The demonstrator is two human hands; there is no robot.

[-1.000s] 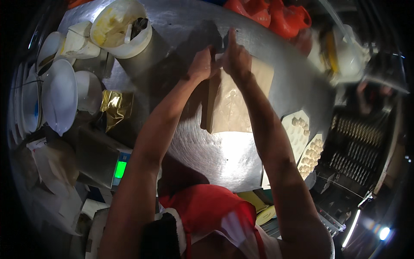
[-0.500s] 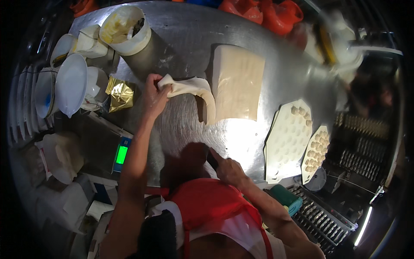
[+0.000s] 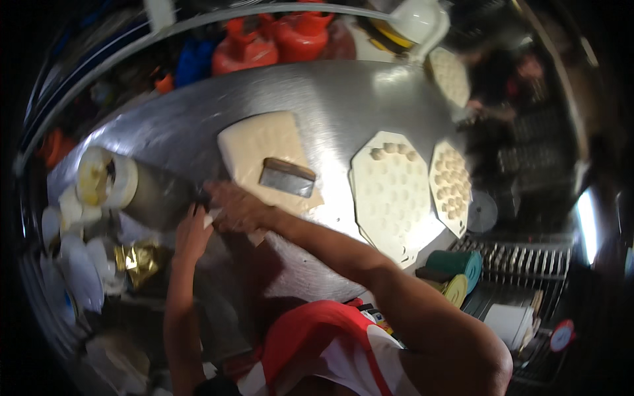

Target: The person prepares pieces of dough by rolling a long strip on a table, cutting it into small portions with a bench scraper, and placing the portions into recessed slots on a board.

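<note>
My left hand (image 3: 191,234) pinches one end of a pale dough strip (image 3: 210,218), left of the middle of the metal table. My right hand (image 3: 238,208) lies across the same strip with its fingers pointing left, close to the left fingertips, and appears to grip it. Most of the strip is hidden under it; a bit of dough shows below its wrist. Just beyond sits a thick dough slab (image 3: 261,142). A dough scraper (image 3: 287,179) with a wooden edge and a metal blade rests flat on the slab, touched by neither hand.
To the right lie an octagonal white moulding tray (image 3: 389,198) and a smaller tray (image 3: 441,168) holding several dough pieces. Left are a white tub (image 3: 125,181) and a gold packet (image 3: 140,263). Red gas cylinders (image 3: 244,51) stand beyond the table; another person (image 3: 508,86) is at far right.
My right hand has left the scraper on the slab and moved left to the dough strip. The strip, in my left hand, has come away from the slab's side. The view has turned.
</note>
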